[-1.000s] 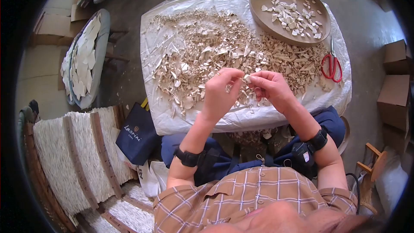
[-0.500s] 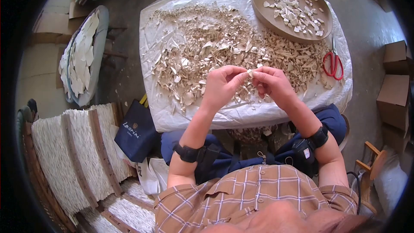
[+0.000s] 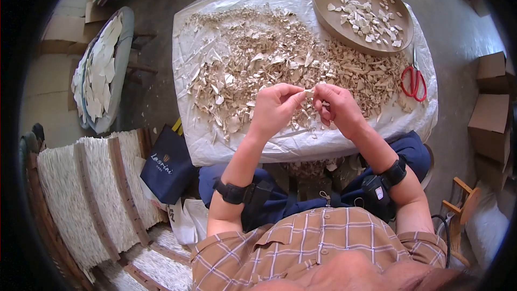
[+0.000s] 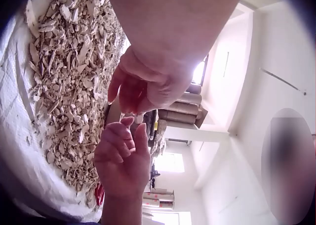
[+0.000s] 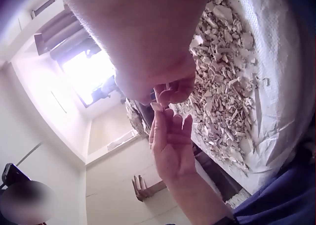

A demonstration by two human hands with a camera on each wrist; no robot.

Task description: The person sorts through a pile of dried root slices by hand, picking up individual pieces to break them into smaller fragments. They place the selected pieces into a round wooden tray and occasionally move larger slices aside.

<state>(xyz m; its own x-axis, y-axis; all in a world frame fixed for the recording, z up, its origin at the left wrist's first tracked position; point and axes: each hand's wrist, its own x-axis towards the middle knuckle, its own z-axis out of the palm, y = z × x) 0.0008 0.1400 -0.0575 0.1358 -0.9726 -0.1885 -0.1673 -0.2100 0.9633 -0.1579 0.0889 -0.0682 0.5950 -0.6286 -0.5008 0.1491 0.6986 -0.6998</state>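
Note:
A small pale piece is held between the two hands above a wide heap of pale flakes on a white sheet. My left hand pinches its left side with thumb and forefinger. On the other side my right hand pinches it, its other fingers curled. In the right wrist view the piece shows at the left hand's fingertips. The left wrist view shows the right hand facing the left one, fingertips close together.
A round tray of larger pale pieces stands at the table's back right. Red-handled scissors lie at the right edge. A dark blue bag and racks of white strips stand at the left; cardboard boxes at the right.
The thumbs and forefingers have shifted around the small piece, and the right hand has turned slightly. Both hands stay over the same part of the heap.

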